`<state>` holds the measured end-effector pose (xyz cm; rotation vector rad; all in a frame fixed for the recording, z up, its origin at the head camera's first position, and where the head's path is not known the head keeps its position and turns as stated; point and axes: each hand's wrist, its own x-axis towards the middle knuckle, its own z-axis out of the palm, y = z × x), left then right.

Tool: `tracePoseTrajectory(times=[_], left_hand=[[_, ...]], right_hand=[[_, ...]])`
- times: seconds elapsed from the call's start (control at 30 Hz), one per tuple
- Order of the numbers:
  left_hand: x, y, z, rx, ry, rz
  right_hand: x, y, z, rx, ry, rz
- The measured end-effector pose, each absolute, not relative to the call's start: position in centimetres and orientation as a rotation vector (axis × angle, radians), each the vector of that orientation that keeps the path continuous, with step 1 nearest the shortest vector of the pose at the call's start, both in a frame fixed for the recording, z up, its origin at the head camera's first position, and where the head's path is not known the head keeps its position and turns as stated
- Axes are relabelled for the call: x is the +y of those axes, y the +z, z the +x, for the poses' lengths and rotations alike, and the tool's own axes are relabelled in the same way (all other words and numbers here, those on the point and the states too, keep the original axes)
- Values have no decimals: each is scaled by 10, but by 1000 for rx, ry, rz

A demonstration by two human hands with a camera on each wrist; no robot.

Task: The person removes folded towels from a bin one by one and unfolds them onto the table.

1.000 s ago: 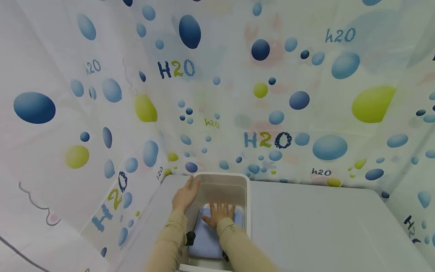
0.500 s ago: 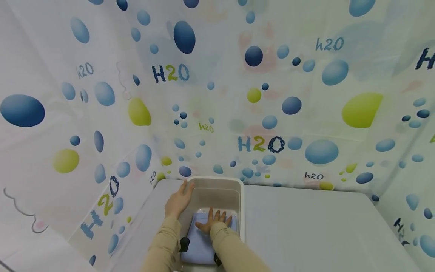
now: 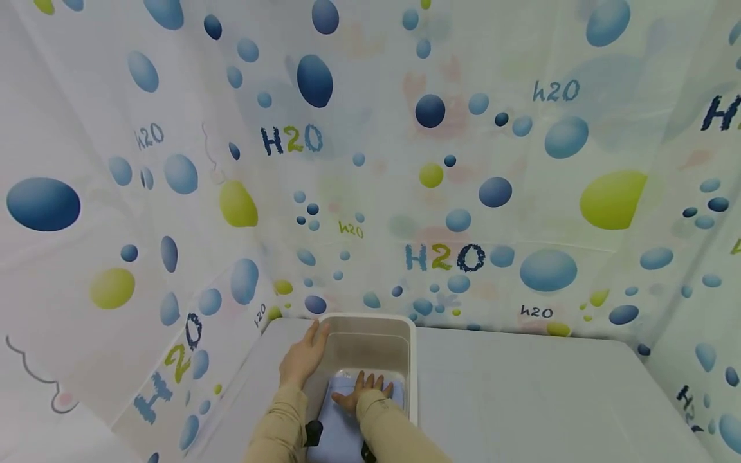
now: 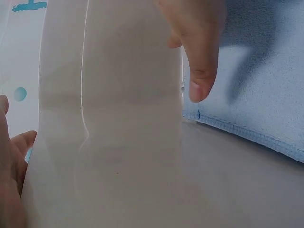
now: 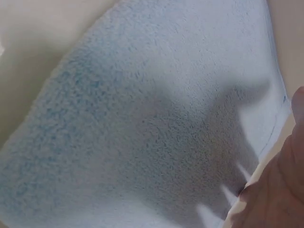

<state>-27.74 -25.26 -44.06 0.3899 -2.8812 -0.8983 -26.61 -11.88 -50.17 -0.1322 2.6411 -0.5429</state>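
Observation:
A light blue towel (image 3: 332,427) lies flat on the floor of a beige plastic bin (image 3: 370,350); its fuzzy pile and stitched hem show in the left wrist view. My right hand (image 3: 365,391) is over the towel's far part, fingers spread and straight. The head view does not settle whether the whole palm touches it. My left hand (image 3: 301,360) rests along the bin's left rim, its fingers straight and pointing to the far end. In the left wrist view, a thumb hangs over the towel (image 4: 266,104), and part of a hand shows at the left edge.
The bin stands on a white table (image 3: 521,386), near its left and back edges. Behind and beside it hangs a white curtain (image 3: 382,180) printed with bubbles and H2O lettering. Black wrist devices (image 3: 313,433) sit by both sleeves.
The head view has shifted, so the bin sits lower and slightly further left. Both hands keep almost the same places at the bin and towel.

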Motion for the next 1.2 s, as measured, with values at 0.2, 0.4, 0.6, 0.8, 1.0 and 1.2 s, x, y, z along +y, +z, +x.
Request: tracePoseTrajectory(times=[0.2,0.4,0.6,0.8,1.0,1.2], left_hand=[[-255,-444,-277,-2880,-861,393],[-253,-444,-276,-2884,-881,385],[-252,-443,-280,-2878,-893,383],[-251,-440,-284,-2869,-881,397],[-250,-440,-284,-2870,-878,394],[-250,-440,-282,-2874,-875,404]], right_hand=[[-132,-542,-280,2697,-514,-105],[-127,-518,-266,2737,-437,-150],[-127,-529,-277,2781,-220,-247],[-131,-540,-285,2897,-155,-340],[-132,-537,-285,2945,-147,-406],[-134,-530,-284,2952,-150,-444]])
